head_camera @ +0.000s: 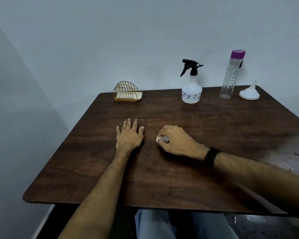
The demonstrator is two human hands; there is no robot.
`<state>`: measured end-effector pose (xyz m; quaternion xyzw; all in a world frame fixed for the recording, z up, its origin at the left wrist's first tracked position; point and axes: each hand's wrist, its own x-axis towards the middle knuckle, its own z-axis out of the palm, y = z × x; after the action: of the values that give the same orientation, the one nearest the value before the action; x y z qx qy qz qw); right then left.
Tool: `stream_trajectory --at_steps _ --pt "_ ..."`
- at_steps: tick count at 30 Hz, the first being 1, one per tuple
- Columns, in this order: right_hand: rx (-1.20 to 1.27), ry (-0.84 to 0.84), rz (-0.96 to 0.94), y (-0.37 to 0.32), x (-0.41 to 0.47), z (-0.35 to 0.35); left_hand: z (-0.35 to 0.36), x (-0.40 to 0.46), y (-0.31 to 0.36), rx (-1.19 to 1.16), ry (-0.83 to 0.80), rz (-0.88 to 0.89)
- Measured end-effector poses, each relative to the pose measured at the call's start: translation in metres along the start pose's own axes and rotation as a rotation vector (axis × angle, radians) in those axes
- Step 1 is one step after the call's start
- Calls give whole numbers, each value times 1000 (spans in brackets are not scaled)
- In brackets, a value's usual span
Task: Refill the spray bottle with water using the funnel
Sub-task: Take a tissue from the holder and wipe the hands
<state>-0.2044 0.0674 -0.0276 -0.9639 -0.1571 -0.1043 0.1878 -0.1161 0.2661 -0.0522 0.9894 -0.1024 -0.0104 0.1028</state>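
Sprayer [191,87] parked upright at one o'clock on the counter [179,178], black trigger head screwed on, well apart from both hands. Water bottle [230,76] at two o'clock, purple cap on, looks clear right through; water level impossible to read from here. Funnel [249,93] just beside it, turned wide mouth down, spout up. Wire holder [126,91] with paper in it back at eleven o'clock.

Left hand [129,134] flat on the wood, fingers spread and straight, holding nothing. Right hand [175,140] curled round a small white wad [158,139], pressed low against the counter, dark band at the wrist. Looks like tissue, possibly with something darker tucked in the fist; too small to call.

Step in hand, by the look of it: a wipe of the surface, either warm-up or tidy-up. No telling which, since none of the refill gear is open or touched. Next move, if filling is yet to come: drop the wad, reach long to one o'clock, twist off the trigger head, flip the funnel and seat its spout in the neck.

Sprayer's fill level hidden by frosted plastic. Right edge of the counter cut off, near edge covering the lap.
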Motion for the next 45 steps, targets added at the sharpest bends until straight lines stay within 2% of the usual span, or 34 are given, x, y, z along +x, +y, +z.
stream_trajectory --at_steps 3,8,10,12,17,20,28,33,37,39,43,45 --pt "1 -18 11 5 2 -1 0 0 0 5 -3 -4" --pt "-5 48 233 32 61 -4 -3 -3 2 5 11 -2" --pt "-11 44 251 29 76 5 -4 -4 3 4 1 -5" --pt "-12 4 205 16 79 13 -4 -4 3 6 -3 -4" --pt "-14 -35 -92 -15 34 14 -1 -3 1 5 -2 1" --pt "38 -48 -146 -5 0 3 0 -2 0 2 -2 0" --pt "-197 41 299 113 29 -43 0 -1 1 5 7 3" --pt "-297 17 300 76 16 -29 3 -1 0 10 0 1" --pt "-174 48 119 21 -18 -12 4 1 2 17 8 -5" --pt "7 24 47 -1 -25 -9 4 0 2 13 6 -9" --pt "567 -118 209 -8 -3 -17 1 -2 2 13 10 -8" --pt "544 -26 265 7 9 -17 0 -2 2 13 0 -7"
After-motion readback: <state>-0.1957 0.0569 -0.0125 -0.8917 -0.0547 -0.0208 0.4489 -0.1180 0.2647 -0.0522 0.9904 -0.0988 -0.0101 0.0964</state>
